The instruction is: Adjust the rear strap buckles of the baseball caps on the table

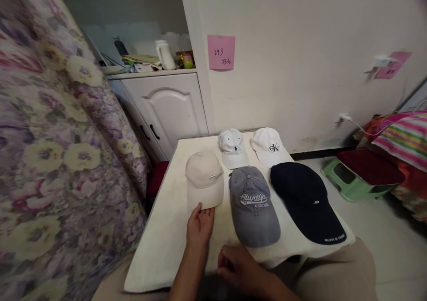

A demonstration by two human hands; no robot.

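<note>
My left hand (200,223) grips the brim of a beige baseball cap (204,172), thumb on top and fingers underneath. The cap is at the left of the cream-covered table (160,252), its brim toward me. My right hand (235,263) is loosely curled over the near edge, with nothing visible in it. Just beyond it lies a grey baseball cap (255,223) with "Always" lettering. To the right is a navy cap (302,189) with a long brim. Behind them sit a pale cap (231,143) with a small dark emblem and a white CK cap (267,143).
A floral curtain (83,158) hangs close on the left. Behind the table stands a white cabinet (170,109) with a white jug (165,55) on top. A pink note (221,52) is on the wall. At right is a green stool (350,181) with a dark red top.
</note>
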